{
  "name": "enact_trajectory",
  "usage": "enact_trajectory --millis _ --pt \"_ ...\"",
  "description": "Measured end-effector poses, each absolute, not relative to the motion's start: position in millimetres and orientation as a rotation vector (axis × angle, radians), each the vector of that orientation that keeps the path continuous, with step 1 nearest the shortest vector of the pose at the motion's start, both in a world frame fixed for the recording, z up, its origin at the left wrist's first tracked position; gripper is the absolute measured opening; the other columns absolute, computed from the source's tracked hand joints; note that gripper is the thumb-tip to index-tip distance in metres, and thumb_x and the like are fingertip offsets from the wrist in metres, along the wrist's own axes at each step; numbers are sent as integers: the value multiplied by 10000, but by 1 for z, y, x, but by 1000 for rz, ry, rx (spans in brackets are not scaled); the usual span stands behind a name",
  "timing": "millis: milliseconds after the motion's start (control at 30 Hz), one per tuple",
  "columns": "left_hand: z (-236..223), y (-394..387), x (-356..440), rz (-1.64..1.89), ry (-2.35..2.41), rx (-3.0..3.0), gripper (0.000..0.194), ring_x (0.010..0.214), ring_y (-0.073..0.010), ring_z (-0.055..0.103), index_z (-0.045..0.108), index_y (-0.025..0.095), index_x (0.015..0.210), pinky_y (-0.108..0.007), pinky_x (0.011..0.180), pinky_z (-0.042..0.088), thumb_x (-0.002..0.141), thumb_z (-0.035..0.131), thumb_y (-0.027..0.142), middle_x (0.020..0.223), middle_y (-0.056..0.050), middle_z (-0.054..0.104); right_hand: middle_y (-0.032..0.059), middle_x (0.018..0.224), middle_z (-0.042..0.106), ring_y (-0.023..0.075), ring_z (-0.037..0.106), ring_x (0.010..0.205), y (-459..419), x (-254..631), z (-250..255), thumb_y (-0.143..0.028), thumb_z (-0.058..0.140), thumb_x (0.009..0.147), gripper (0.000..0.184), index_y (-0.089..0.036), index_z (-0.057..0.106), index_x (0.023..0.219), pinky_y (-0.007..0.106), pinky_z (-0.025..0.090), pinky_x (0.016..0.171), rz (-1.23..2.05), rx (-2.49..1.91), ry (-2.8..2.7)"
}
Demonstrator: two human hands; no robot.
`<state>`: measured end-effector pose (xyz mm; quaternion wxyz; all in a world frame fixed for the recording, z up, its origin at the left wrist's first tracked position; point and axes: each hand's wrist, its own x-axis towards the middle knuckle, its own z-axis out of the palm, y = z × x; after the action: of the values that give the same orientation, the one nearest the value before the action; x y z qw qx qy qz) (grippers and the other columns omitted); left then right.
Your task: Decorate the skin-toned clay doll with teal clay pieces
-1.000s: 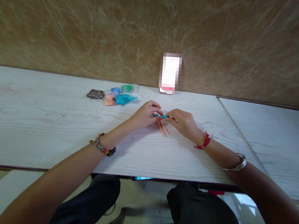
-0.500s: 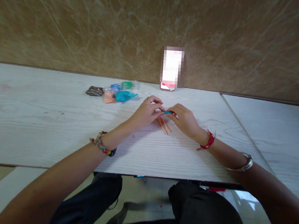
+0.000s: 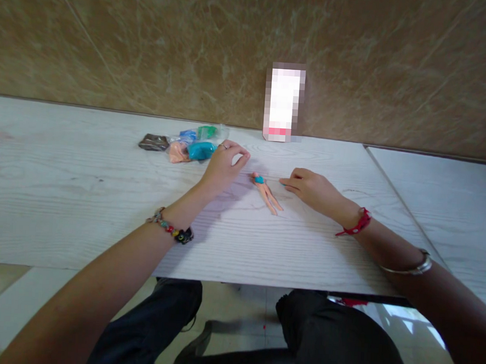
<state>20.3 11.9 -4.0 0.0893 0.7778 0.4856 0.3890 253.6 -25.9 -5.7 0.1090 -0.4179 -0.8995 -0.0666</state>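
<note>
A small clay figure point(image 3: 267, 194) lies on the table between my hands. Its body and two long legs are peach, with a teal patch of clay across the chest. My right hand point(image 3: 310, 189) is closed just right of the figure, pinching a tiny piece of teal clay point(image 3: 282, 183) at its fingertips. My left hand point(image 3: 225, 163) is raised up and left of the figure, beside the bag of teal clay point(image 3: 201, 151). Thumb and index fingertip meet there; whatever is between them, if anything, is too small to make out.
Grouped at the back left are bags of dark brown clay point(image 3: 154, 142), peach clay point(image 3: 179, 152), blue clay point(image 3: 187, 135) and green clay point(image 3: 207, 131). A phone with a blurred screen point(image 3: 284, 102) leans against the marble wall point(image 3: 152, 44). A seam point(image 3: 391, 183) crosses the white table at right.
My hands have moved apart, the left up and left, the right slightly rightward. The teal clay they held together is now apart; the figure's teal chest has come into view.
</note>
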Motion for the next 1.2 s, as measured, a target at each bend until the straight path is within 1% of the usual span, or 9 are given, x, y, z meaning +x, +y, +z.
enact_trajectory --millis 133,233,333,400,500,667,900,1067,1200 --pt "-4 15 16 1159 1473 2303 158 877 -163 548 627 153 797 -316 847 428 841 494 226 831 -27 597 103 899 619 198 557 827 -23 254 -10 -187 478 864 224 -164 700 872 302 446 695 -133 -1193 -2514" --pt "-3 16 16 1151 1493 2293 184 892 -169 557 640 135 808 -310 848 428 847 485 224 838 -45 608 112 911 651 211 572 869 -21 255 -12 -149 466 858 226 -138 686 910 335 466 773 -36 -1091 -2520" --pt "-3 15 16 1138 1488 2288 191 898 -169 561 647 133 811 -304 847 433 848 483 223 840 -50 613 115 883 675 213 585 846 -22 254 -13 -139 472 854 240 -109 657 1005 340 476 754 -34 -1019 -2546" --pt "-3 14 17 1129 1471 2279 192 900 -168 561 647 141 812 -305 843 440 849 480 229 848 -49 615 110 885 683 212 589 827 -23 255 -14 -154 473 859 244 -118 648 1024 343 477 734 -57 -998 -2554" --pt "-3 11 19 1124 1450 2271 194 899 -169 558 644 146 812 -315 840 448 852 476 234 858 -49 613 100 884 687 206 592 816 -25 258 -14 -174 455 874 237 -144 651 1004 347 475 731 -67 -986 -2550" --pt "-3 8 23 1096 1420 2306 158 884 -164 549 629 161 800 -326 842 446 845 487 214 842 -30 602 111 902 683 209 596 846 -24 263 -12 -185 445 878 242 -138 648 1002 345 484 749 -31 -1022 -2525" --pt "-3 13 23 1111 1438 2326 150 912 -162 520 605 159 806 -313 862 411 848 463 184 851 -34 578 95 952 679 224 591 910 -15 264 -10 -176 453 859 258 -159 650 1025 366 462 803 -19 -1037 -2560" --pt "-3 18 23 1089 1460 2361 169 904 -168 533 608 151 786 -322 864 407 847 455 191 830 -34 591 115 923 662 219 577 884 -12 265 -10 -194 416 883 273 -131 655 1001 342 453 777 -69 -991 -2618" --pt "-4 25 21 1082 1505 2370 191 888 -176 547 618 145 762 -321 849 419 838 449 191 826 -50 598 112 916 640 201 563 865 -12 263 -10 -200 398 897 280 -144 659 982 304 445 739 -90 -982 -2648"
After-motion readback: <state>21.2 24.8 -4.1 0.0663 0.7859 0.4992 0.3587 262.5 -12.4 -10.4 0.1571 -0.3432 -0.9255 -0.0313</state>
